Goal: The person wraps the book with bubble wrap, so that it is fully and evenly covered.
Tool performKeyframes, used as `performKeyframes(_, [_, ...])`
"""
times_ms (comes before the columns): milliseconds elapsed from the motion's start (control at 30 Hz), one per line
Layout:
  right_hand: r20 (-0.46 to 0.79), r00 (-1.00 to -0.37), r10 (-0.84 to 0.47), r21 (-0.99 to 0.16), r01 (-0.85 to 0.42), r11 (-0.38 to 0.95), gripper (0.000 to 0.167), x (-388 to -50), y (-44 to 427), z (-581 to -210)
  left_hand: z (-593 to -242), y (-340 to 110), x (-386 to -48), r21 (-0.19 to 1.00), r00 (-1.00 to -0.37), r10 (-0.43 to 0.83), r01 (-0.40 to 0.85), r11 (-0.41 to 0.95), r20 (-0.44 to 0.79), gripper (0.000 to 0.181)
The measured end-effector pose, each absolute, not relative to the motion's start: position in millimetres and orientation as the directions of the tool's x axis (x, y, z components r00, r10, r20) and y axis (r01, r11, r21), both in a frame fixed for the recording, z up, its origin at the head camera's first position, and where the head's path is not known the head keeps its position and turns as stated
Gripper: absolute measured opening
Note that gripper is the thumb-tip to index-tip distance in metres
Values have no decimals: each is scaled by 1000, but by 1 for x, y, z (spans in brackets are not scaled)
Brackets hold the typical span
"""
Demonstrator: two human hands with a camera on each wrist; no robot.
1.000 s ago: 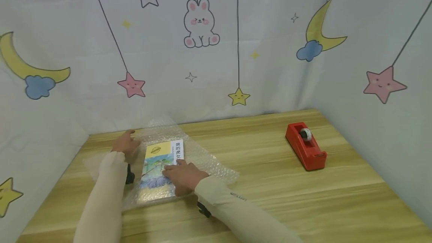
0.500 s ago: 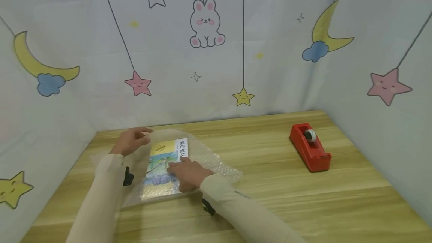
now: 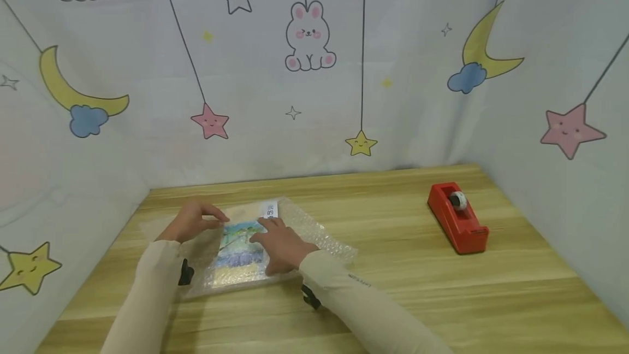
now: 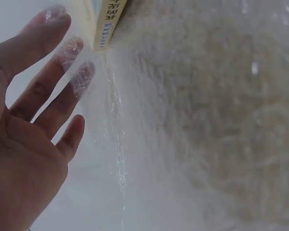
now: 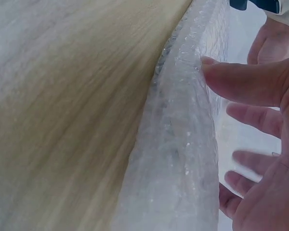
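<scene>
A picture-covered book [image 3: 241, 258] lies on sheeting of clear bubble wrap [image 3: 321, 234]; a layer of wrap covers it, blurring its title strip. At its upper left, my left hand [image 3: 191, 222] pinches the wrap, thumb and index fingertips close together. In the left wrist view, film covers several fingertips of the left hand [image 4: 33, 110] beside the book's spine [image 4: 108, 24]. My right hand [image 3: 285, 245] rests on the book's right side with fingers spread. The right wrist view has the right hand's thumb [image 5: 241, 82] touching the wrapped edge [image 5: 183, 144], other fingers extended.
A red tape dispenser [image 3: 458, 217] with a tape roll [image 3: 458, 201] stands at the right of the wooden table [image 3: 393, 288]. Behind the table hangs a white cloth [image 3: 255, 70] printed with stars, moons and rabbits.
The raised back flap of bubble wrap has come down over the book. My left hand has moved forward and then back toward the book with it. The right hand stays on the book.
</scene>
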State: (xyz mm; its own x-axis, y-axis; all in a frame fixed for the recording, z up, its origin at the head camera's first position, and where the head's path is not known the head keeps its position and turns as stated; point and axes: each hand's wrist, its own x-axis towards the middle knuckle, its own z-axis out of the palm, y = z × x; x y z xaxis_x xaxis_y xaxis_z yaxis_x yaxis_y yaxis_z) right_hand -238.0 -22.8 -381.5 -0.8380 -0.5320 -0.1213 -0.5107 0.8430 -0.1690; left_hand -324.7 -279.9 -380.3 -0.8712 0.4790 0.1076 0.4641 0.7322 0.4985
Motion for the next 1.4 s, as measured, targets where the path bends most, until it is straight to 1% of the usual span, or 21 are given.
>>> performKeyframes(133, [-94,-857,-506,-212,-480,851,69,-236,-21,-382,-382,-277,-324,474,-876,475,455,754,85,10])
performKeyframes(200, [-97,-850,-517,-204,-491,847,67,-236,-22,-382,-382,-277,-324,463,-875,478,455,760,76,10])
performKeyframes(300, [-144,-821,-552,-195,-523,829,62,-236,-22,-382,-382,-276,-324,449,-871,487,463,764,68,10])
performKeyframes(433, [-210,-792,-574,-220,-533,817,61,-237,-22,-381,-383,-276,-323,434,-870,490,465,772,61,10])
performKeyframes(633, [-227,-789,-571,-248,-520,817,61,-235,-21,-380,-384,-277,-320,418,-859,504,491,765,87,12])
performKeyframes(733, [-230,-791,-567,-257,-512,819,62,-235,-20,-380,-383,-278,-318,416,-854,514,497,762,81,12])
performKeyframes(800, [-231,-794,-562,-256,-508,822,62,-235,-20,-380,-381,-281,-316,414,-859,507,487,769,70,16])
performKeyframes(967, [-223,-796,-563,-242,-514,823,64,-235,-20,-379,-375,-290,-310,436,-902,430,400,806,32,31])
performKeyframes(1033, [-220,-794,-566,-240,-519,821,63,-235,-20,-380,-372,-296,-308,452,-918,395,364,814,30,33])
performKeyframes(1300, [-217,-797,-564,-232,-519,823,63,-233,-20,-379,-362,-315,-297,533,-956,282,283,797,85,37])
performKeyframes(1400, [-218,-797,-564,-236,-517,823,63,-234,-20,-378,-359,-323,-294,552,-964,234,266,790,130,38])
